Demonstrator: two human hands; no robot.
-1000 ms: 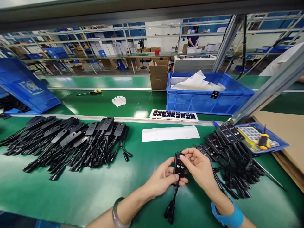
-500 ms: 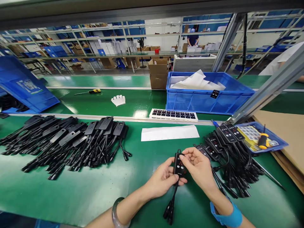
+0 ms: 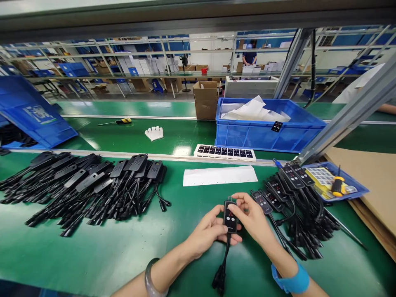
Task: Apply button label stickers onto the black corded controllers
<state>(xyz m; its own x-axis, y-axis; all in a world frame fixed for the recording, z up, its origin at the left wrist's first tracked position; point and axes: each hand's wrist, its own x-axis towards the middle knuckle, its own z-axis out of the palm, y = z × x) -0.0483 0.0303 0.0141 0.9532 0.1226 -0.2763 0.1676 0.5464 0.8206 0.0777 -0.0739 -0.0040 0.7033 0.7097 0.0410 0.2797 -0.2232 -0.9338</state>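
Between my hands is a small black controller box (image 3: 230, 226) with a printed face, two light buttons and short cables hanging down toward me. My left hand (image 3: 210, 231) grips its lower part, thumb on the front and fingers behind. My right hand (image 3: 252, 216) is closed at the upper end, its thumb pressed on the face. To the right lies a pile of similar controllers with labelled faces (image 3: 276, 187). At the left is a larger heap of black controllers (image 3: 93, 179) without visible labels. A white backing strip (image 3: 219, 175) lies just beyond my hands.
A sheet of black label stickers (image 3: 224, 152) lies by the rail, before a blue bin (image 3: 266, 136) holding white paper. A white glove (image 3: 154, 133) and a screwdriver (image 3: 119, 121) lie farther back. At the right are a blue tray (image 3: 355, 194), brown cardboard (image 3: 368, 169) and a slanting metal post (image 3: 349, 115).
The view has tilted up slightly, so things sit a little lower. Both hands still hold the controller; my right thumb stays on its upper face, with the fingers shifted slightly.
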